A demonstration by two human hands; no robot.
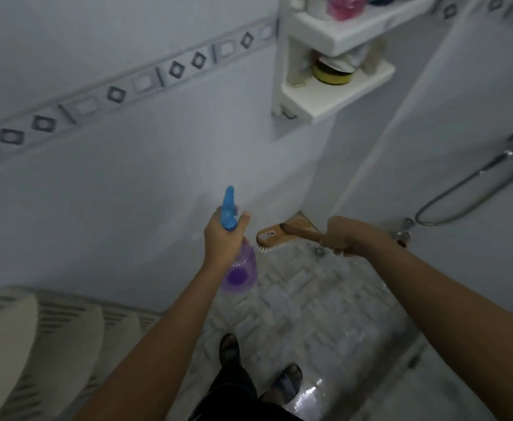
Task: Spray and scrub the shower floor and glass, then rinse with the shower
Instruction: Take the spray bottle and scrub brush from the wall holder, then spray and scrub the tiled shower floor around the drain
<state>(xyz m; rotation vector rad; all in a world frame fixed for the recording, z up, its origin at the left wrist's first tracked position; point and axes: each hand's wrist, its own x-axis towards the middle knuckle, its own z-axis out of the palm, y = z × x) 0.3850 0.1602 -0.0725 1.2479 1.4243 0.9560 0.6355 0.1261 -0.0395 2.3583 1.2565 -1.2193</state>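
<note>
My left hand [223, 243] grips a spray bottle [239, 270] with a blue trigger head and purple liquid, its nozzle aimed at the white tiled wall [127, 192] ahead. My right hand [345, 235] holds the wooden handle of a scrub brush [275, 237], whose white bristles face down above the far corner of the shower floor [304, 299]. The floor is pale mosaic tile and looks wet. A shower hose [462, 189] hangs on the right wall, with a tap [404, 230] below it.
A white corner shelf [337, 98] carries a yellow-lidded jar and pink items above the corner. A beige striped object [21, 338] fills the lower left. My feet in sandals [285, 381] stand on the floor. A small drain [319, 251] lies near the brush.
</note>
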